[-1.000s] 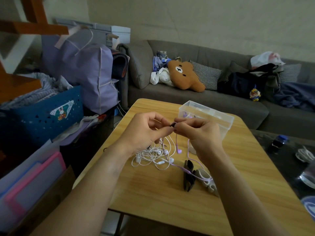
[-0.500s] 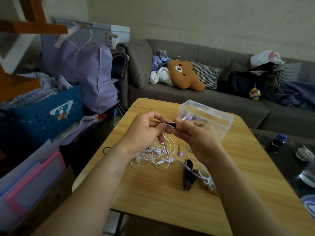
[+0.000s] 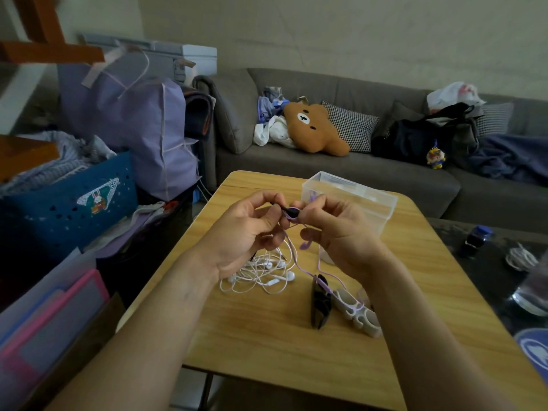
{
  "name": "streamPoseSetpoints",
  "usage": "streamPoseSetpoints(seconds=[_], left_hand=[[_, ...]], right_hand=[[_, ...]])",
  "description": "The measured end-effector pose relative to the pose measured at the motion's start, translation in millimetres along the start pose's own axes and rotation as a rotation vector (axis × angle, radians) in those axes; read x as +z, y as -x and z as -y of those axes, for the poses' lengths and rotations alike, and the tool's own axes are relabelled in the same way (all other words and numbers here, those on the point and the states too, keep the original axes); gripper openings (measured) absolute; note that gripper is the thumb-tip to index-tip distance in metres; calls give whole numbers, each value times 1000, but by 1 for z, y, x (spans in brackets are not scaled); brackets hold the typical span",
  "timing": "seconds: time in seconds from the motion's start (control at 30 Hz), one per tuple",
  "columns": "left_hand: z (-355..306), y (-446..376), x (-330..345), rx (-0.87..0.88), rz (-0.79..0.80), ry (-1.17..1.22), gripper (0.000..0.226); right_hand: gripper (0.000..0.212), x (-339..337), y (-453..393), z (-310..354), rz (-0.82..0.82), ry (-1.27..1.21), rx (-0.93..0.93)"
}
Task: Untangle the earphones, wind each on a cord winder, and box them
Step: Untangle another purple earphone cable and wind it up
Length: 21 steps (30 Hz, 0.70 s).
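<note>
A blue perforated plastic basket heaped with crumpled cloth stands left of the wooden tabletop, whose pale grain is smooth and whose corners are rounded. Above the tabletop's middle, the left hand curls its fingers and thumb round one end of a small black cord winder, a flat rubbery-looking piece. A thin lilac earphone cord loops over that winder and trails down to the tabletop. Below the left hand, on the tabletop, lies a loose tangle of white earphones, glossy buds and fine wire knotted together. The right hand pinches the winder's other end between thumb and forefinger, its lower fingers bent round the lilac cord, with a lilac earbud hanging just beside them. Nearer the tabletop's front edge, a second black winder lies touching a pale grey ridged one, the lilac cord running over both. Behind the right hand stands a clear, rectangular plastic box. A grey fabric sofa runs beyond the tabletop.
</note>
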<state>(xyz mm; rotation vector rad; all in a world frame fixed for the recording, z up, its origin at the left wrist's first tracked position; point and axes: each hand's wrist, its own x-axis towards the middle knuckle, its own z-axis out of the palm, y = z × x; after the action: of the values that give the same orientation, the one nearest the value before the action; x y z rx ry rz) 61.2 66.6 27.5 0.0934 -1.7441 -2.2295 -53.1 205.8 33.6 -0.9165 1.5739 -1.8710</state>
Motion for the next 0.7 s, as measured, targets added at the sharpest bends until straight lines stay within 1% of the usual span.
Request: streamPoseSetpoints(seconds=[0.07,0.1,0.2,0.37,0.47,0.53,0.63,0.7], left_hand=[[1,0,-1,-32,27,30,10],[1,0,-1,-48,32,46,10],[2,-1,0,-101,17,93,13],[3,0,3,-141,3,30,24],[1,-1,3,-115,-37,49,18],[1,-3,3,-93,-94,48,16],[0,-3,5,-68,-181,54,15],[-1,-3,7,-65,-190,65,13]], right_hand=[[14,-4,2,1,38,102,-68],[13,-5,2,1,43,153,-100],[17,-3,4,3,29,254,-186],[17,6,3,-3,-50,511,-328],[13,8,2,-1,-100,467,-301],[10,8,3,1,-132,425,-228],[13,5,4,1,-117,371,-81],[13,5,3,1,-104,342,-55]])
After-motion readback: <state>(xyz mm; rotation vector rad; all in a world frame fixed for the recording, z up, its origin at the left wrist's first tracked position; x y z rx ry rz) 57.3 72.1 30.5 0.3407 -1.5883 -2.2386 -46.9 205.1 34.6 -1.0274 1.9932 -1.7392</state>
